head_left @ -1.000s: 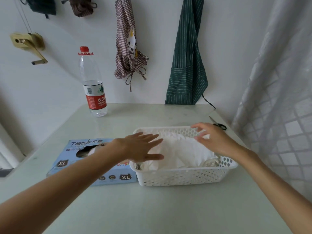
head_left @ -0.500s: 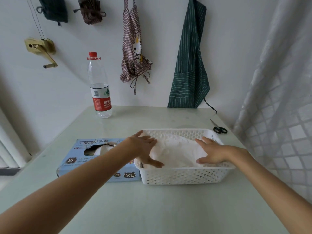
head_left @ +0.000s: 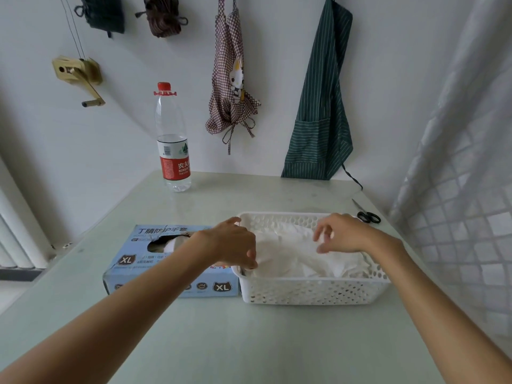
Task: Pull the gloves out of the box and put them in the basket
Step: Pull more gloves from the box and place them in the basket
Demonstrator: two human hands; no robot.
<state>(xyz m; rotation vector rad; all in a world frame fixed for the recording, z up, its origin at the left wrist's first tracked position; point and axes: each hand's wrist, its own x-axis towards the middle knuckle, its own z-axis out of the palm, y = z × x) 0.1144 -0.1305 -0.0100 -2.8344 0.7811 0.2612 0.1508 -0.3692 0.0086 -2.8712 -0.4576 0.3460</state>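
A white perforated basket (head_left: 313, 291) stands on the pale green table (head_left: 249, 342), its left wall touching a light blue box (head_left: 155, 273) marked XL. Crumpled white gloves (head_left: 299, 256) fill the basket in a loose heap, and more white material shows in the box's torn oval opening. The left hand (head_left: 235, 246) reaches over the basket's left end, fingers curled down and pinching the gloves. The right hand (head_left: 343, 234) hovers over the heap's right part with fingers curled, its fingertips pinching a fold of glove. Behind, a water bottle (head_left: 173, 145) with a red cap stands near the wall, black-handled scissors (head_left: 367, 216) lie just beyond the basket's far right corner, and two aprons hang on the wall.
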